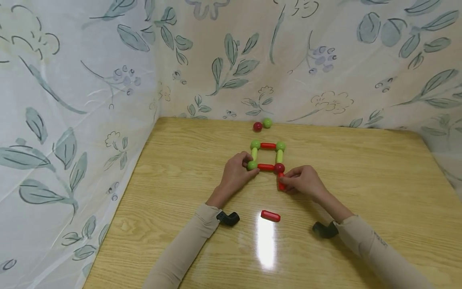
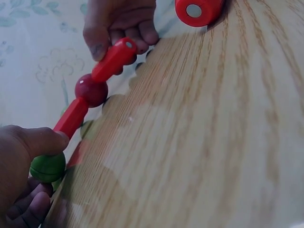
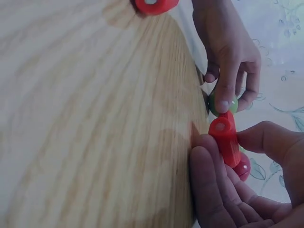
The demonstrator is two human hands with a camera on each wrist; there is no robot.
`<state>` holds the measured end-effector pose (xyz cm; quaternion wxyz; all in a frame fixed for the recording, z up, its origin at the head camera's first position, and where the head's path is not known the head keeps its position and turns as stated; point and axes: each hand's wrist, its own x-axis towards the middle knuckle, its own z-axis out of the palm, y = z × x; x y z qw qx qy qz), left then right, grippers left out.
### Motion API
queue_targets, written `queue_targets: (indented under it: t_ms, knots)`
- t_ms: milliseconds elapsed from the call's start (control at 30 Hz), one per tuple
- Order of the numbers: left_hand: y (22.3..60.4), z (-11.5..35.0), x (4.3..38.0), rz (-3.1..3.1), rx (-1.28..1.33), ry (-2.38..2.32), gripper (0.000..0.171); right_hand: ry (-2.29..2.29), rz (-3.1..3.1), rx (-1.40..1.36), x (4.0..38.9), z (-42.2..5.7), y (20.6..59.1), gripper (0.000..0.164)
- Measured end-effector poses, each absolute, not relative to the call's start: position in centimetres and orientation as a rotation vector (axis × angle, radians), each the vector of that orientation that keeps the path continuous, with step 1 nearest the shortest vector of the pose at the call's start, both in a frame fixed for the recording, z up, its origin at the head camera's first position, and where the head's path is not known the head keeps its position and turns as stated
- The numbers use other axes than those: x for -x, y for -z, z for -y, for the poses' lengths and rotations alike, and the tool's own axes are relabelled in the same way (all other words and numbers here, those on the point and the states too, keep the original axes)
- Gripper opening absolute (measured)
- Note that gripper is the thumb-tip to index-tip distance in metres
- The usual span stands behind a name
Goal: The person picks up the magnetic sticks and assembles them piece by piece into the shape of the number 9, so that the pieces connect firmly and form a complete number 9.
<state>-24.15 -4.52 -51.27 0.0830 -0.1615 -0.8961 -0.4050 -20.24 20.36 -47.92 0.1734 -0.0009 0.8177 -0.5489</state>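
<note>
A square of magnetic rods and balls lies on the table, with green balls [image 1: 280,146] at three corners and a red ball [image 1: 279,168] at the near right one. Its near and far sides are red rods [image 1: 266,167]; the other two are yellow-green rods [image 1: 279,157]. My left hand [image 1: 236,170] holds the near left green ball [image 2: 47,167] between thumb and fingers. With my right hand [image 1: 304,182] I pinch another red rod [image 3: 227,142], whose far end meets the red ball and which points toward me.
One loose red rod [image 1: 270,216] lies on the table [image 1: 173,168] between my forearms. Behind the square, a loose red ball [image 1: 258,127] and a green ball [image 1: 267,123] sit near the back edge. A patterned cloth [image 1: 231,60] hangs behind the table.
</note>
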Motion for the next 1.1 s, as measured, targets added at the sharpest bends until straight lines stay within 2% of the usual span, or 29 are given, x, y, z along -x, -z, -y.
queue_targets:
  t_ms: [433, 767, 1100]
  knots:
    - [51.0, 4.5, 24.1, 2.674, 0.485, 1.199, 0.035, 1.618, -2.259, -0.022, 20.4, -20.4, 48.2, 0.033]
    - [51.1, 4.7, 24.0, 2.680, 0.510, 1.195, 0.035, 1.620, -2.262, -0.025, 20.4, -20.3, 48.6, 0.031]
    - [50.4, 5.5, 24.0, 2.715, 0.503, 1.479, 0.027, 1.620, -2.254, -0.035, 20.1, -20.3, 48.7, 0.031]
